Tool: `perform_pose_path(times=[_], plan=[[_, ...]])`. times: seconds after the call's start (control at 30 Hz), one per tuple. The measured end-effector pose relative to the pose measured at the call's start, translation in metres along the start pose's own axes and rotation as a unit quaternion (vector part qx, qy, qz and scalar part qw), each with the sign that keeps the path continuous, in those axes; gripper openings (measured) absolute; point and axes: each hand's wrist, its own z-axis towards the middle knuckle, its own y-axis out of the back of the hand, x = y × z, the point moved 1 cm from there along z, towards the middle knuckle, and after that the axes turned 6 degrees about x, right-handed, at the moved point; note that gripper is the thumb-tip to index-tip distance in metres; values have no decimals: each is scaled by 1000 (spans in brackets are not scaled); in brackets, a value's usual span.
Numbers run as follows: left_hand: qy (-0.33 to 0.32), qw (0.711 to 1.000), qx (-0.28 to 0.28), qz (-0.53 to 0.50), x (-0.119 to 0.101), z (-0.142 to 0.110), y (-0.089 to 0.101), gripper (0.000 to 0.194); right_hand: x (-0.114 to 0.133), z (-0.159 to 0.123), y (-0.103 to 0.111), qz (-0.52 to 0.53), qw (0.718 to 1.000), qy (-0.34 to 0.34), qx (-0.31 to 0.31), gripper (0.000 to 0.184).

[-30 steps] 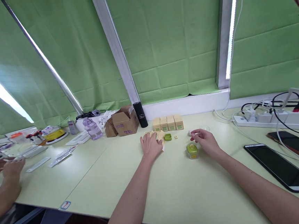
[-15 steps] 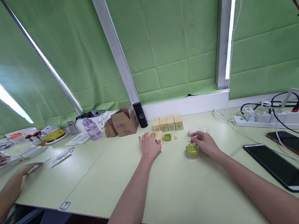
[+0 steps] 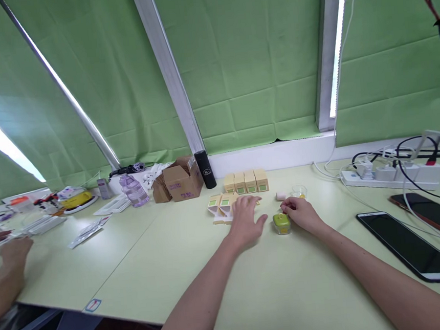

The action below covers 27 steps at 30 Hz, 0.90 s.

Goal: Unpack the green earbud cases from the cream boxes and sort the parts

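My left hand [image 3: 247,220] hovers over the middle of the table, thumb and fingers apart, with nothing visible in it. It hides the small green tray and most of the small yellowish piece. Left of it lie partly unfolded tan cartons [image 3: 221,209] with green label squares and white insides. My right hand [image 3: 302,213] rests on the table with thumb and forefinger pinched together; whatever is between them is too small to make out. Close to its fingertips stands a small clear container [image 3: 281,224] with a green lid.
A row of tan boxes [image 3: 245,182] stands behind my hands. A pale pink block [image 3: 280,196] and clear cup [image 3: 299,191] sit nearby. Further left are a black cylinder [image 3: 205,170], cardboard box [image 3: 183,180] and another person's hand [image 3: 16,252]. Phones [image 3: 414,245] and a power strip [image 3: 392,178] lie right.
My left hand has let go of the tan cartons and moved right, uncovering them. My right hand has barely shifted, a little lower. The other person's near hand has drawn left.
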Motion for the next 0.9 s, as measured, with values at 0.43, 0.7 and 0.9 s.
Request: perform_pose_path(times=[0.43,0.7,0.9], plan=[[46,973,142,-177,-25,-10,-25,51,4,-1,1,-25,1000,13,10,14],[108,952,24,-284,-11,-4,-26,49,8,-1,-2,43,998,37,5,26],[145,940,-56,-303,-9,3,-19,52,28,-11,-5,256,963,36,71,46]])
